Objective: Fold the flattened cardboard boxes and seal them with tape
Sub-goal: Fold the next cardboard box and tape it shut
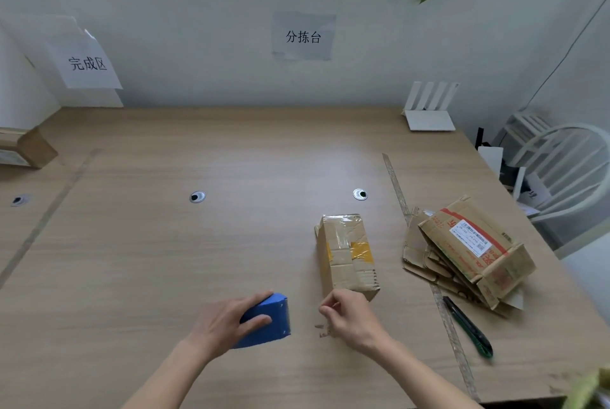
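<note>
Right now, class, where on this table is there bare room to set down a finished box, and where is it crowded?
Bare: the table left of the folded box, beyond the blue tape dispenser. Crowded: the right side, with the flattened boxes and utility knife.

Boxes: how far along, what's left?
Done: one small box stands folded with tape on it. In hand: left hand holds the blue tape dispenser; right hand pinches at something near the box, likely tape. Left: the flattened boxes stacked at right.

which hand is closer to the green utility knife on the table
Right. The right hand is left of the green utility knife, a gap between; the left hand grips the blue tape dispenser farther left.
</note>
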A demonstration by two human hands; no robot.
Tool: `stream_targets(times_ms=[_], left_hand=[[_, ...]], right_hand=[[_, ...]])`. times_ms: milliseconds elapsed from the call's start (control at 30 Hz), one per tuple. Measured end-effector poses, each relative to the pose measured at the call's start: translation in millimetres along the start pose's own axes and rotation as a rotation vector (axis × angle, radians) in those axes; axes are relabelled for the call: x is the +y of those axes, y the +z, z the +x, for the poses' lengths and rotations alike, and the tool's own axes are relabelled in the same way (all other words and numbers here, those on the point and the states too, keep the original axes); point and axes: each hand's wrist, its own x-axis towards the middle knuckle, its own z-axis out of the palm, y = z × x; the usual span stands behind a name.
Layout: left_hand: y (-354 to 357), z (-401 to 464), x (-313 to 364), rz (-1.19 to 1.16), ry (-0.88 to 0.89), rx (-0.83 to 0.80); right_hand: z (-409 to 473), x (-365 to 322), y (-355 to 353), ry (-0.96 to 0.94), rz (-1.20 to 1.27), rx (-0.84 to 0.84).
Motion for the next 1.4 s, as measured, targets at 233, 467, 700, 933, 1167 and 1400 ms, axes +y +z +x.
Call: stream_targets(times_ms=[233, 467, 700, 933, 1167, 1400], left_hand=[[-12, 39, 58, 0.133, 0.087, 0.104], [7, 67, 92, 0.167, 0.130, 0.119], [19, 77, 94, 0.203, 0.111, 0.123], [20, 83, 91, 0.214, 0.071, 0.098], [25, 85, 88, 0.208, 0.037, 0.061], [30, 85, 87, 0.135, -0.027, 0.040]], right_hand=[[-9, 56, -61, 0.167, 0.219, 0.106], [7, 95, -83, 0.265, 0.147, 0.164], [21, 122, -77, 0.306, -0.056, 0.095], [31, 123, -75, 0.288, -0.065, 0.150], [36, 125, -68, 0.318, -0.101, 0.149], [35, 134, -50, 0.402, -0.128, 0.079]])
